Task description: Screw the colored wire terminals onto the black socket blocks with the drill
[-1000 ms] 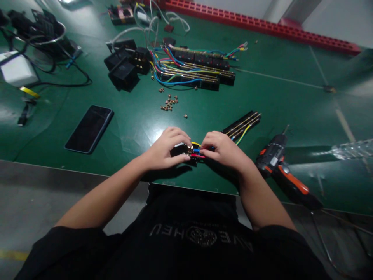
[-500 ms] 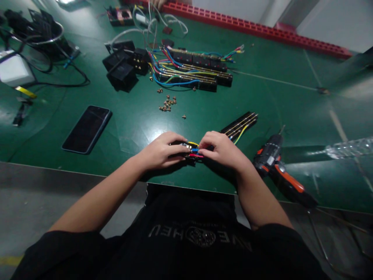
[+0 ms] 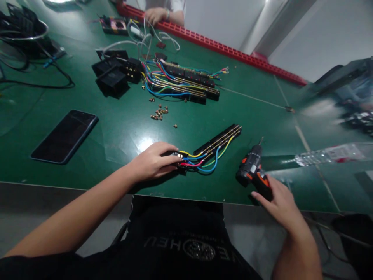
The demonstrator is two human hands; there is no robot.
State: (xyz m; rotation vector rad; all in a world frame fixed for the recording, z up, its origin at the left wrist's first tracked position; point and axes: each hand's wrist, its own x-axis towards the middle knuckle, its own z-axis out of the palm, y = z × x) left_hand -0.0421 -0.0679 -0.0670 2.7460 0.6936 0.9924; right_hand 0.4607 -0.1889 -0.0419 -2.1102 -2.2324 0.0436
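Note:
My left hand (image 3: pixel 155 161) is closed on a small black terminal block (image 3: pixel 181 156) near the table's front edge; its fingers cover much of it. Yellow, blue, red and green wires (image 3: pixel 201 162) run from that block to a black strip with brass-coloured bars (image 3: pixel 221 140), which lies slanted on the table. On the right, my right hand (image 3: pixel 281 198) is around the handle of a black and orange cordless drill (image 3: pixel 250 165). The drill's bit points away from me, and its body appears to rest on the table. My fingers behind the handle are partly hidden.
Loose brass screws (image 3: pixel 159 112) lie mid-table. Beyond them are more wired black strips (image 3: pixel 183 83) and black plastic housings (image 3: pixel 112 76). A phone (image 3: pixel 65 136) is at left, a clear plastic wrapper (image 3: pixel 329 154) at right. Another person's hand (image 3: pixel 155 15) rests by the red rail (image 3: pixel 210 41).
My right hand has let go of the wires and moved right to the drill's handle. My left hand stays on the terminal block. The view has shifted somewhat, and the other person's arm shows more.

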